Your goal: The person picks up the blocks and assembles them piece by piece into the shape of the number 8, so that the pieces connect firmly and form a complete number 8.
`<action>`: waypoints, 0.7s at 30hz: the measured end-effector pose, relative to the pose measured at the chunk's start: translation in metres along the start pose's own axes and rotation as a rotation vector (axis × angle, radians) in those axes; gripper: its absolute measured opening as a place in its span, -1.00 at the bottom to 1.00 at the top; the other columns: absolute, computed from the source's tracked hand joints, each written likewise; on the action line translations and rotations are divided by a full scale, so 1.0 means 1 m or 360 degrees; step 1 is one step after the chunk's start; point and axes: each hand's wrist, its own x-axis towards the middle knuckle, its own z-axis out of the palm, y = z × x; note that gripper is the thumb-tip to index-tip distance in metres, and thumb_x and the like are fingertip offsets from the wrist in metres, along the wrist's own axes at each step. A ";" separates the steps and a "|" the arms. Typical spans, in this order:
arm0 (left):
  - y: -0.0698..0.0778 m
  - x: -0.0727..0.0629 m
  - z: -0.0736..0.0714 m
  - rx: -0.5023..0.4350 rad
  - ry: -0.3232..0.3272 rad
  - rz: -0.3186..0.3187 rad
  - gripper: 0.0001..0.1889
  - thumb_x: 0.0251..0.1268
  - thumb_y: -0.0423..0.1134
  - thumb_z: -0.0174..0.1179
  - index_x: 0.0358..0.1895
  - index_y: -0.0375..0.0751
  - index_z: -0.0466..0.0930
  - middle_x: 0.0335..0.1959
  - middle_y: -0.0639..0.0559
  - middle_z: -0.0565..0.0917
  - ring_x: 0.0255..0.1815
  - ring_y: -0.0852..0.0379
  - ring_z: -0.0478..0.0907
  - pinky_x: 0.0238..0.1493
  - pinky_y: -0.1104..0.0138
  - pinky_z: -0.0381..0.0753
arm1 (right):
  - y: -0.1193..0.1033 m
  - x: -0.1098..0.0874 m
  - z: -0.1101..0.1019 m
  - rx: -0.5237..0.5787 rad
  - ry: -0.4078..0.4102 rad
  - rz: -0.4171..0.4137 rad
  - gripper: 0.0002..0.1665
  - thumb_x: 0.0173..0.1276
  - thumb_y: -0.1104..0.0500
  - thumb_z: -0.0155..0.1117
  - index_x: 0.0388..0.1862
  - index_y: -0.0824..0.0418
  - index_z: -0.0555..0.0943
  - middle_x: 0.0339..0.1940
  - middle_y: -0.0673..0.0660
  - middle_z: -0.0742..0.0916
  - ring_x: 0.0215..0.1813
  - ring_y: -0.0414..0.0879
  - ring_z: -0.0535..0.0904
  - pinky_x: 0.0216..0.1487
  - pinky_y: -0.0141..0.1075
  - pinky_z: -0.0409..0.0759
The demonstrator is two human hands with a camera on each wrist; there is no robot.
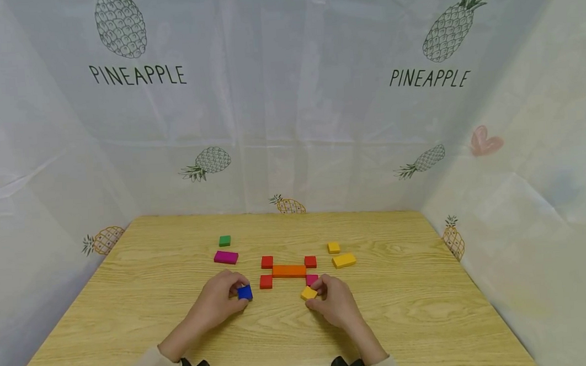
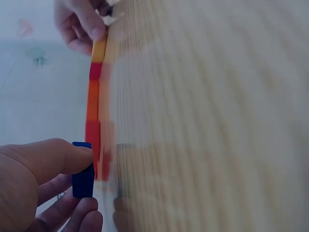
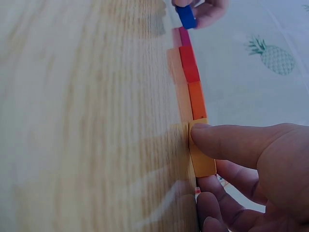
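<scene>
My left hand (image 1: 219, 298) pinches a blue block (image 1: 245, 293) between thumb and fingers, left of the block arrangement; in the left wrist view the blue block (image 2: 83, 170) is held above the wood. A yellow block (image 1: 309, 293) is pinched by my right hand (image 1: 335, 301), just in front of a magenta block (image 1: 312, 280). At the centre lies a long orange block (image 1: 289, 271). Red blocks sit at its corners: back left (image 1: 267, 262), front left (image 1: 265, 282) and back right (image 1: 310, 261). The magenta block takes the front right corner, partly covered by my right fingers.
Behind my left hand lie a purple block (image 1: 226, 257) and a small green block (image 1: 225, 241). To the right are a small yellow block (image 1: 333, 248) and a longer yellow block (image 1: 344, 260). A pineapple-print sheet (image 1: 289, 106) surrounds the wooden table (image 1: 419, 309).
</scene>
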 end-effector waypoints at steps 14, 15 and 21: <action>0.023 0.004 0.018 -0.0074 -0.0020 0.0039 -0.68 0.07 -0.35 0.63 -0.15 -0.07 0.72 -0.25 0.12 0.63 -0.25 0.19 0.54 -0.18 0.37 0.61 | -0.004 -0.002 -0.001 -0.0003 0.0018 -0.0005 -0.65 0.23 0.20 0.66 -0.11 0.22 0.66 -0.28 0.04 0.66 -0.26 -0.10 0.48 -0.23 -0.32 0.47; 0.025 0.004 0.019 -0.0084 -0.0025 0.0033 -0.68 0.07 -0.34 0.63 -0.15 -0.08 0.71 -0.25 0.12 0.63 -0.25 0.18 0.54 -0.18 0.36 0.60 | -0.004 -0.002 -0.001 -0.0002 0.0018 -0.0007 -0.65 0.23 0.20 0.66 -0.11 0.22 0.66 -0.27 0.04 0.66 -0.26 -0.10 0.48 -0.23 -0.32 0.47; 0.031 0.008 0.024 -0.0105 -0.0057 0.0010 -0.69 0.07 -0.35 0.63 -0.19 -0.09 0.69 -0.27 0.11 0.62 -0.26 0.16 0.51 -0.19 0.33 0.58 | -0.004 -0.001 0.000 0.0002 0.0008 -0.0011 -0.65 0.22 0.20 0.66 -0.12 0.21 0.66 -0.28 0.04 0.67 -0.26 -0.09 0.49 -0.23 -0.32 0.48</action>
